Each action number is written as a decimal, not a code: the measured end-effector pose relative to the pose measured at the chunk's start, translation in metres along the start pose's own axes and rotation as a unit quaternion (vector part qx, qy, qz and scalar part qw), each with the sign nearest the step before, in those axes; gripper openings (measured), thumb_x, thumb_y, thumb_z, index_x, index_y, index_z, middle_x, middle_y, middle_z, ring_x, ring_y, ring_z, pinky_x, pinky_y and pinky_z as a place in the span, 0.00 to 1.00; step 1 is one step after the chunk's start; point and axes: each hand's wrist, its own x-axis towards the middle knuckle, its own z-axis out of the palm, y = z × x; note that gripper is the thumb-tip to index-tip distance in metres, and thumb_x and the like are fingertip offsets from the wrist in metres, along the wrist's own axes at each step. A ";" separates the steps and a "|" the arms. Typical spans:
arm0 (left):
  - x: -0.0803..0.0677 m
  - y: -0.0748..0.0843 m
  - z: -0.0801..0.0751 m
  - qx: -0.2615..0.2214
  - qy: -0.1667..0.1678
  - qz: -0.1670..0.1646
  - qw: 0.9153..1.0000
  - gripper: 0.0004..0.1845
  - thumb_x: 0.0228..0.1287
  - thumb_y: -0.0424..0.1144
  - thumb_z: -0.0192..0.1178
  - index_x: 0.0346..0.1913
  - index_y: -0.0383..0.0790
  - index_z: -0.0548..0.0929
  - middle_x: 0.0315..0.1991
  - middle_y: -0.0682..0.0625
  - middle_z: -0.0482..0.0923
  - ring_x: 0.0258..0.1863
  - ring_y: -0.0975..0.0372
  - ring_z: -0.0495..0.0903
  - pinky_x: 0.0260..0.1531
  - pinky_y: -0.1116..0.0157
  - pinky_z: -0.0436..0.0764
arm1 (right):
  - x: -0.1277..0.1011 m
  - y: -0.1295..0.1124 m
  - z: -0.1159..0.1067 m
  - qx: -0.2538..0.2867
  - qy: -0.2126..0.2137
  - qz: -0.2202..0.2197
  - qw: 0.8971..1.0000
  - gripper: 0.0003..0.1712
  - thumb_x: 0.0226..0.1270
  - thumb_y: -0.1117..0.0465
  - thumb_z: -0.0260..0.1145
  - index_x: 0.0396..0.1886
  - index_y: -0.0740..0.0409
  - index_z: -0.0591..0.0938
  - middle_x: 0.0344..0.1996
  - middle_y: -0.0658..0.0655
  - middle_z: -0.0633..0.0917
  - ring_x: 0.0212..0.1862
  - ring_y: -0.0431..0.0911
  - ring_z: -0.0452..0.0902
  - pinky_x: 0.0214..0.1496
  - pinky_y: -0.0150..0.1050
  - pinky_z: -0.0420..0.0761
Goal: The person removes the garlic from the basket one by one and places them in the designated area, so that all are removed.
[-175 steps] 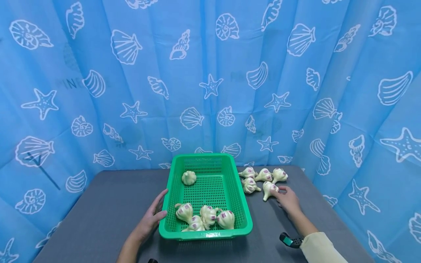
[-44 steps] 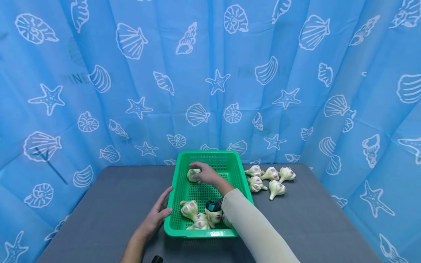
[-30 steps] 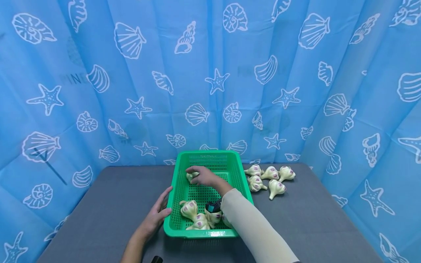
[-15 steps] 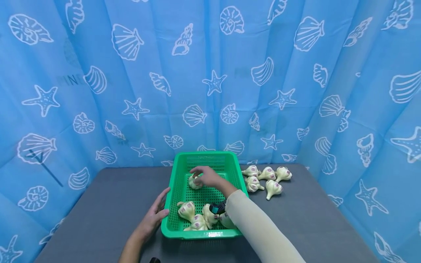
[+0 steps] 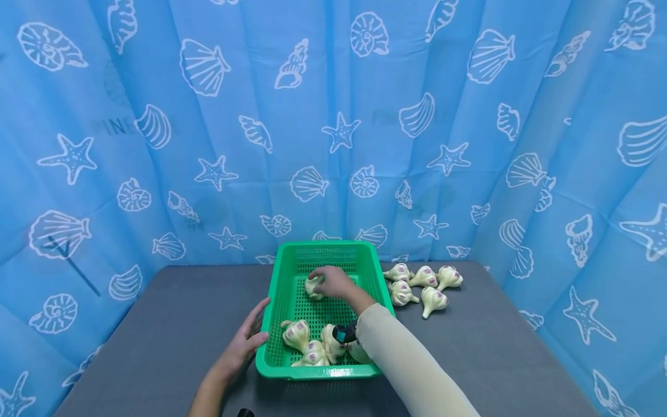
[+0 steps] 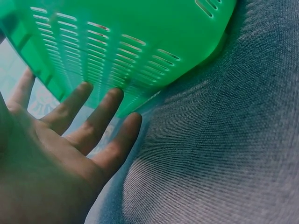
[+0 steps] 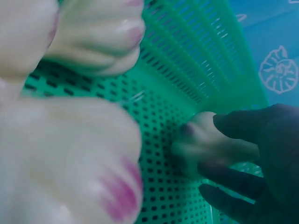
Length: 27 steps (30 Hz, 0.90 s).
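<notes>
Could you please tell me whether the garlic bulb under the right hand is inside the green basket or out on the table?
Inside: the right hand grips the garlic bulb over the green basket mesh floor.

Right sleeve [image 5: 406, 359] hides part of the garlic pile [image 5: 312, 344] at the basket's [image 5: 276, 301] near end, so we can't count the bulbs there. In the right wrist view the near bulbs [image 7: 65, 163] are blurred and cut off by the frame, and the right hand [image 7: 261, 154] is dark and partly out of frame. Left wrist view crops the left hand [image 6: 56, 154] at the palm; basket contents hidden there.
</notes>
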 end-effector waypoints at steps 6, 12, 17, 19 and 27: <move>0.001 0.000 -0.001 -0.003 -0.011 0.008 1.000 0.36 0.75 0.38 0.46 0.79 0.48 0.41 0.74 0.29 0.40 0.69 0.38 0.54 0.52 0.57 0.74 | 0.002 0.006 0.001 -0.066 0.003 0.008 0.998 0.20 0.65 0.65 0.68 0.56 0.51 0.82 0.55 0.60 0.79 0.50 0.54 0.76 0.41 0.46 0.75; 0.000 0.001 -0.002 -0.003 -0.015 0.010 1.000 0.36 0.76 0.38 0.45 0.79 0.47 0.40 0.74 0.28 0.40 0.69 0.38 0.54 0.52 0.57 0.74 | 0.003 0.006 0.003 -0.064 -0.005 0.000 0.998 0.20 0.64 0.63 0.69 0.57 0.50 0.82 0.54 0.59 0.79 0.51 0.54 0.76 0.43 0.47 0.76; -0.001 0.001 -0.001 -0.002 -0.013 0.005 1.000 0.36 0.76 0.38 0.45 0.79 0.47 0.40 0.74 0.28 0.40 0.69 0.39 0.54 0.52 0.58 0.74 | 0.003 0.003 0.007 -0.051 -0.023 -0.003 0.998 0.21 0.64 0.63 0.70 0.57 0.50 0.81 0.55 0.58 0.79 0.52 0.53 0.76 0.43 0.46 0.76; -0.001 0.000 -0.001 -0.003 -0.013 0.003 1.000 0.37 0.76 0.39 0.46 0.79 0.47 0.40 0.74 0.28 0.40 0.69 0.39 0.53 0.52 0.58 0.74 | 0.003 0.003 0.008 -0.049 -0.029 -0.003 0.998 0.20 0.64 0.62 0.70 0.56 0.50 0.81 0.56 0.58 0.78 0.51 0.53 0.75 0.43 0.45 0.76; 0.000 -0.001 -0.002 -0.002 -0.015 0.007 1.000 0.37 0.75 0.38 0.46 0.79 0.48 0.40 0.74 0.28 0.40 0.69 0.38 0.53 0.52 0.57 0.74 | 0.003 0.002 0.008 -0.062 -0.026 -0.009 0.998 0.16 0.61 0.68 0.70 0.48 0.51 0.84 0.54 0.57 0.79 0.50 0.51 0.76 0.43 0.43 0.76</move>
